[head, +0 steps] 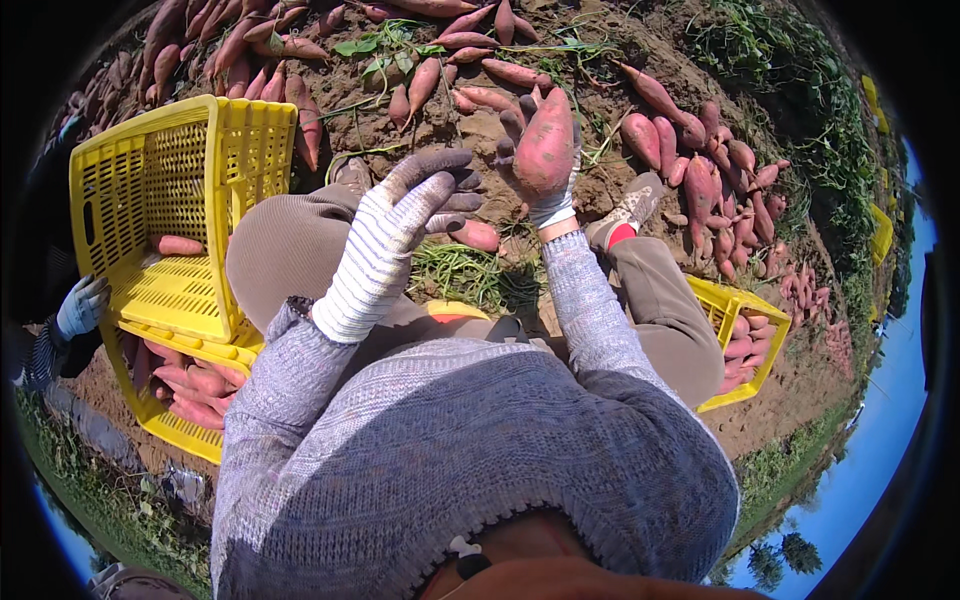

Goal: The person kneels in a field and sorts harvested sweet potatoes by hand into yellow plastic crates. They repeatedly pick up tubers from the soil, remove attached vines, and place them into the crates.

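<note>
My right hand, in a striped, soil-darkened glove, holds up a large sweet potato; the tuber hides most of the palm. To its left, my left hand wears a matching white striped glove with dirty fingers. Those fingers are bent and slightly apart, with nothing visible in them. Just past the left fingertips a sweet potato lies on the ground, partly covered by the hand. Between my knees are cut green stems. More sweet potatoes lie on the soil ahead.
At left, a yellow plastic crate with a sweet potato inside rests on a filled yellow crate. Another person's gloved hand touches its side. A sweet potato pile and a third crate are on my right.
</note>
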